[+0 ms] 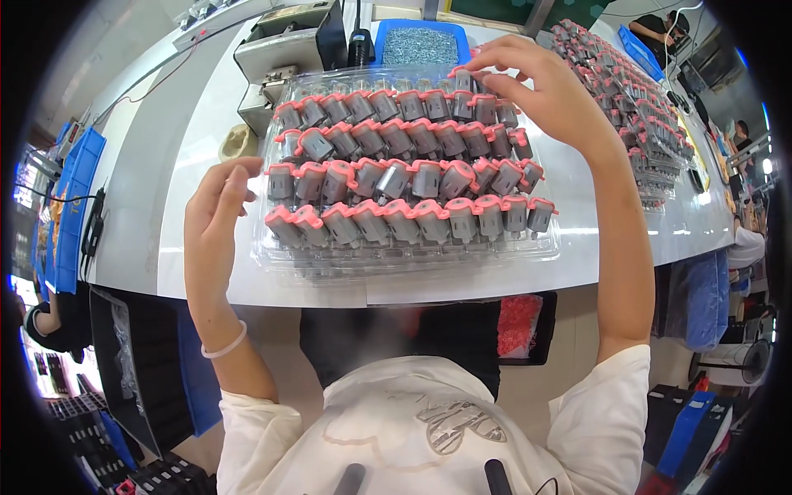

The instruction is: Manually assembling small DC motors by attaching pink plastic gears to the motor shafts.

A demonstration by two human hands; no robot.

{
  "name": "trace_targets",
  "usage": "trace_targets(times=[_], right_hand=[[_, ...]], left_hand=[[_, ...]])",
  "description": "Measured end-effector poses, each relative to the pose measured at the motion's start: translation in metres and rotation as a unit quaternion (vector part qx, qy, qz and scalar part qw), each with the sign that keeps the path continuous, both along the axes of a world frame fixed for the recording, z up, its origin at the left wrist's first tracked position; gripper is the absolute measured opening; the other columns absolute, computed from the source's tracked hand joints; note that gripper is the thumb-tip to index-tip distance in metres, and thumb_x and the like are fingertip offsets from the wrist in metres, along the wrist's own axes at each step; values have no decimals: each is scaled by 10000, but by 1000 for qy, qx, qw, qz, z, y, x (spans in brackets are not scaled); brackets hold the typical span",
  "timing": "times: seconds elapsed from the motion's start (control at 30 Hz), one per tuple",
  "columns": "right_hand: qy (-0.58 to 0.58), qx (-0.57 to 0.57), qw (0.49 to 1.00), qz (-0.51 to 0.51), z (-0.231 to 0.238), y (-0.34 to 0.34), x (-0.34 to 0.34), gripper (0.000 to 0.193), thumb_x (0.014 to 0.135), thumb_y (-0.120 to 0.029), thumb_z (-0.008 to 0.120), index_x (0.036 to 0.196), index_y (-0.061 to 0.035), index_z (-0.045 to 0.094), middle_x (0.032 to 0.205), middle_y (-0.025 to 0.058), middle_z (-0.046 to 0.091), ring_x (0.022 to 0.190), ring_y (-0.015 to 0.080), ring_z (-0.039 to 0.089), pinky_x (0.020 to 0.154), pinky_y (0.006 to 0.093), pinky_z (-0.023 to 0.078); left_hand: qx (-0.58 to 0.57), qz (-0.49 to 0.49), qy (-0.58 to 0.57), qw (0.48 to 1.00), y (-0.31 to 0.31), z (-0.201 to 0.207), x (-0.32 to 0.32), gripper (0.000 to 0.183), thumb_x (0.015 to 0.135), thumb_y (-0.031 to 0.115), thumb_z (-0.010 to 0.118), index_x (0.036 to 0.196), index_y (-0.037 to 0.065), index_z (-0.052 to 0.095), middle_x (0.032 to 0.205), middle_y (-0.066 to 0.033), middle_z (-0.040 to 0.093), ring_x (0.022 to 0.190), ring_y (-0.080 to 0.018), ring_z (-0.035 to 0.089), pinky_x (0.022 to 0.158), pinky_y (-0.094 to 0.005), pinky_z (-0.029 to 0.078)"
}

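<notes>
Before me on the white table is a clear plastic tray (pixel 396 266) with rows of small grey motors (pixel 429 221), each capped with a pink plastic piece. At the tray's far right, my right hand (pixel 536 87) has its thumb and fingers closed around a motor with a pink cap (pixel 464 81) in the back row. My left hand (pixel 213 206) rests by the tray's left edge. Its fingers are loosely bent and apart, and nothing shows in them. Clear empty pockets show along the back row, left of the right hand.
Behind the tray stand a blue bin (pixel 381 49) of small metallic parts and a boxy grey machine (pixel 280 56). A tape roll (pixel 238 143) lies left. More loaded trays (pixel 615 99) are stacked right. Below the table edge, a black container holds pink pieces (pixel 517 326).
</notes>
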State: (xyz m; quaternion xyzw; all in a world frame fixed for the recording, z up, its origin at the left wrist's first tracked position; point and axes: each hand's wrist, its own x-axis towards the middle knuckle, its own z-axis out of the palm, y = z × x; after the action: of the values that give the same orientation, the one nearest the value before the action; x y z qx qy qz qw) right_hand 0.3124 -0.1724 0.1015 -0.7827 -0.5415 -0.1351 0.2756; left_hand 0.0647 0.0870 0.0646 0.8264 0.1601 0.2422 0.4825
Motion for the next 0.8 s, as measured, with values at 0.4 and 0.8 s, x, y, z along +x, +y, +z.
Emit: trace_targets(times=[0.4,0.8], right_hand=[[105,-132,983,-73,20,25,2,126,836,-57,595,927,14,645,784,101,639,700,176,603,663,290,478],[123,-78,989,7,21,27,0,108,747,-83,605,804,-8,658,726,130,653,633,220,636,575,316,487]], left_hand=[[11,8,-5,1000,-7,-1,-11,320,920,274,519,1053,-7,593,967,-49,607,785,-109,515,696,-233,385],[3,22,-52,998,-10,-1,-22,274,903,206,533,1061,-12,588,1023,-67,606,819,-100,541,709,-227,393]])
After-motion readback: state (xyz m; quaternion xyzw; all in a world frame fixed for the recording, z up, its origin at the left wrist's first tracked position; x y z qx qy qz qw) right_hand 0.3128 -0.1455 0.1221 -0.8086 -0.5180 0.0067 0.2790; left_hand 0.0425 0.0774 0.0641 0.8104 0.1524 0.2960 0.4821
